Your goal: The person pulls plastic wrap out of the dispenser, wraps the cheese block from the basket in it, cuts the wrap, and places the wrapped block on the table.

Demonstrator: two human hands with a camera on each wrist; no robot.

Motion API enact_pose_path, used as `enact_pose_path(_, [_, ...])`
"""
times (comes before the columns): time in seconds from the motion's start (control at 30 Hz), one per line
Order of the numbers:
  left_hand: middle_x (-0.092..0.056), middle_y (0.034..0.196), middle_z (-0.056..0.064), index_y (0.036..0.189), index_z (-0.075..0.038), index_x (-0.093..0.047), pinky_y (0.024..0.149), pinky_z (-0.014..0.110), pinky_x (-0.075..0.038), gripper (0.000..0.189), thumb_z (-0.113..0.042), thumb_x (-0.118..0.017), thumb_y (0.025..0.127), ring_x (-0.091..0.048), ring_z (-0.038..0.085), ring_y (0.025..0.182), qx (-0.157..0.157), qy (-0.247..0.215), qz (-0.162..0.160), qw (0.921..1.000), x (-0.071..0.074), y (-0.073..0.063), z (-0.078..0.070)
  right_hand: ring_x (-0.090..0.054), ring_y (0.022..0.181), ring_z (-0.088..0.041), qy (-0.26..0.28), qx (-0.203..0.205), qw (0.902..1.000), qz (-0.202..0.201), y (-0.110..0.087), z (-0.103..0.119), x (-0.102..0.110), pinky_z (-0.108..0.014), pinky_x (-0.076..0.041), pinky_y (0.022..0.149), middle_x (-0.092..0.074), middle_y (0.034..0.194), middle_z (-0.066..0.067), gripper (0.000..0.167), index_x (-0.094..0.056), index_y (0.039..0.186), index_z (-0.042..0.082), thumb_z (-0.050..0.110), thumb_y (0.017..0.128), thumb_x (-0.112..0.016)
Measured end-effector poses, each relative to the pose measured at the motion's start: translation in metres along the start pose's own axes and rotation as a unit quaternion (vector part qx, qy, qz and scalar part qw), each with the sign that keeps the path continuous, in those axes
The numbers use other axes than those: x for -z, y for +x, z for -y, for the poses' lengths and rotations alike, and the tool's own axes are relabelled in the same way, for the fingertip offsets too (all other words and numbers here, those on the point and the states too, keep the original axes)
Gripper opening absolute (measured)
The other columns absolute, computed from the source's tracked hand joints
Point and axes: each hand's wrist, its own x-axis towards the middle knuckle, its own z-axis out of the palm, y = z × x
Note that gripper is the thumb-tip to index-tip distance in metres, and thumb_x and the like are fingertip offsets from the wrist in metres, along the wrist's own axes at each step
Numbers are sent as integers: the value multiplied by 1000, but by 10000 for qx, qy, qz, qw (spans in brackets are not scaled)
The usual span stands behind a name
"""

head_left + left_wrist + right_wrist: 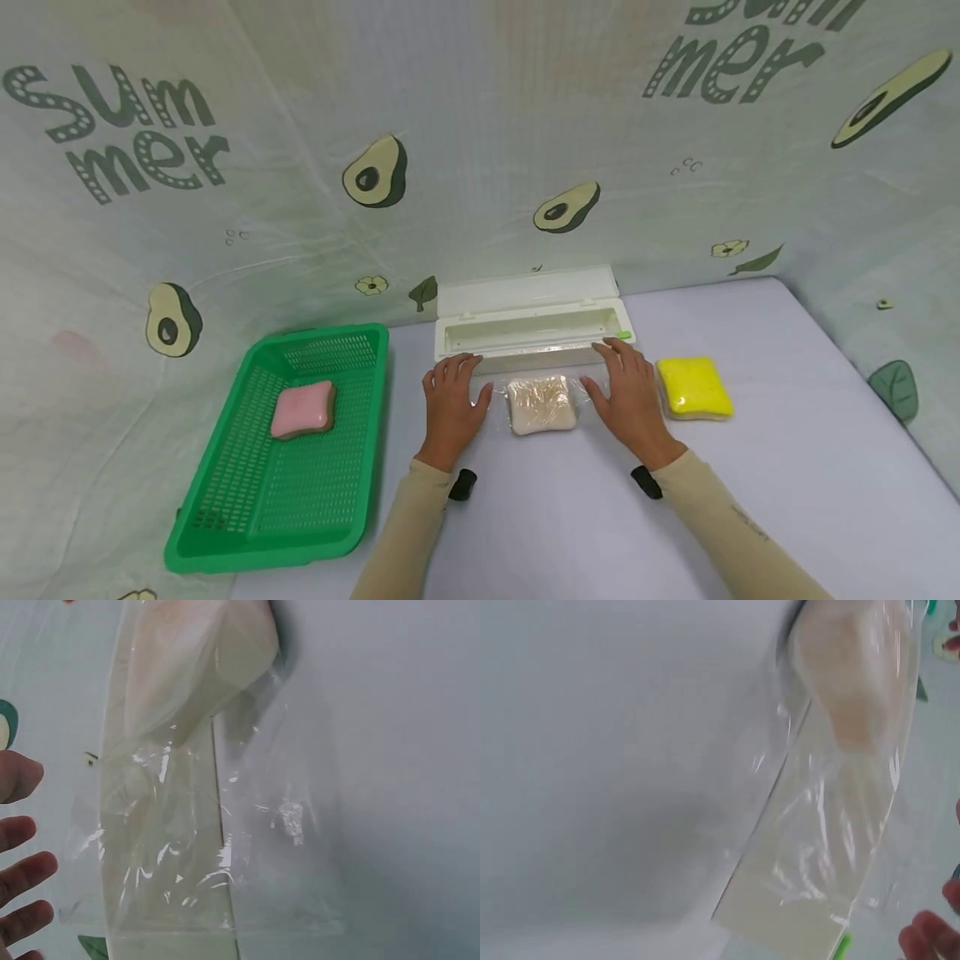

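Note:
A cream sponge-like block [542, 406] lies on the table between the hands, under a sheet of clear cling film [172, 862] that spreads out on both sides. Behind it stands a white cling film dispenser box [517, 360], its lid [525, 288] raised and a small green slider [624, 335] at its right end. My left hand [453, 408] is at the box's left front corner, fingers spread and loosely bent, holding nothing. Near the right front corner, my right hand [628, 402] has its fingers apart too. Whether the fingertips touch the box, I cannot tell.
On the left, a green plastic basket [367, 467] contains a pink sponge-like block [302, 409]. A yellow one [693, 387] sits just right of my right hand. A printed cloth wall [480, 108] rises directly behind the box.

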Motion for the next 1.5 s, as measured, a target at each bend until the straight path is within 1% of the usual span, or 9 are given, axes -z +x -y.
enact_pose_path(0.07, [-61, 140, 11, 138, -9, -65, 107, 58, -35, 45, -21, -78, 97, -49, 34, 133, 4, -88, 51, 9999, -1, 3, -1, -49, 126, -51, 11, -257, 9994, -239, 5, -7, 4, -63, -40, 101, -48, 145, -30, 65, -51, 142, -8, 10, 89, -85])
enact_pose_path(0.13, [-61, 141, 11, 139, -8, -65, 108, 58, -35, 45, -21, -78, 97, -49, 35, 134, -29, -127, 116, 9998, -2, 7, -4, -48, 126, -52, 12, -497, 9983, -305, 10, -15, 6, -64, -40, 101, -47, 146, -31, 69, -49, 144, -9, 10, 89, -85])
enact_pose_path(0.23, [-61, 141, 11, 140, -9, -64, 110, 58, -36, 47, -22, -78, 97, -49, 34, 136, -106, -61, 261, 9996, -3, 13, -10, -46, 129, -54, 21, -799, 9967, -148, 18, -26, 8, -66, -38, 104, -45, 149, -32, 74, -45, 148, -10, 13, 90, -85])
enact_pose_path(0.4, [-60, 143, 10, 142, -10, -63, 111, 57, -38, 49, -26, -77, 98, -50, 33, 137, -350, 105, 478, 9982, -7, 27, -24, -44, 135, -55, -11, -1067, 9940, 254, 28, -45, 6, -69, -35, 110, -41, 156, -33, 79, -42, 153, -10, 18, 92, -83])
enact_pose_path(0.57, [-58, 144, 9, 144, -12, -62, 112, 54, -38, 49, -29, -75, 100, -49, 31, 137, -647, 138, 676, 9955, -12, 42, -40, -42, 138, -56, 7, -1139, 9925, 436, 32, -59, 2, -70, -33, 112, -42, 156, -33, 80, -44, 153, -9, 23, 92, -83])
enact_pose_path(0.87, [-59, 145, 2, 146, -18, -61, 113, 46, -36, 48, -37, -70, 102, -49, 24, 136, -979, 321, 1123, 9883, -33, 65, -74, -41, 138, -54, -174, -1076, 9936, 283, 34, -70, -3, -69, -34, 112, -46, 156, -30, 81, -50, 152, -6, 25, 88, -88])
enact_pose_path(1.1, [-61, 141, -3, 143, -23, -64, 111, 42, -38, 46, -43, -69, 103, -51, 20, 133, -1308, 734, 1152, 9819, -55, 81, -105, -41, 137, -54, -360, -1099, 9933, 61, 32, -71, -8, -68, -36, 111, -46, 157, -29, 82, -53, 151, -3, 25, 85, -91])
enact_pose_path(1.27, [-62, 139, -6, 142, -28, -66, 111, 39, -39, 45, -50, -66, 103, -52, 17, 132, -1331, 1002, 1222, 9784, -73, 89, -125, -42, 137, -53, -606, -1213, 9908, 46, 32, -68, -10, -68, -39, 109, -47, 157, -28, 81, -53, 152, -2, 23, 85, -91])
enact_pose_path(1.5, [-63, 136, -10, 137, -33, -70, 110, 35, -39, 38, -48, -66, 103, -54, 13, 129, -1295, 1310, 1203, 9755, -93, 99, -145, -45, 136, -52, -794, -1323, 9880, 3, 31, -65, -11, -70, -42, 104, -48, 157, -25, 77, -54, 153, 4, 11, 85, -89])
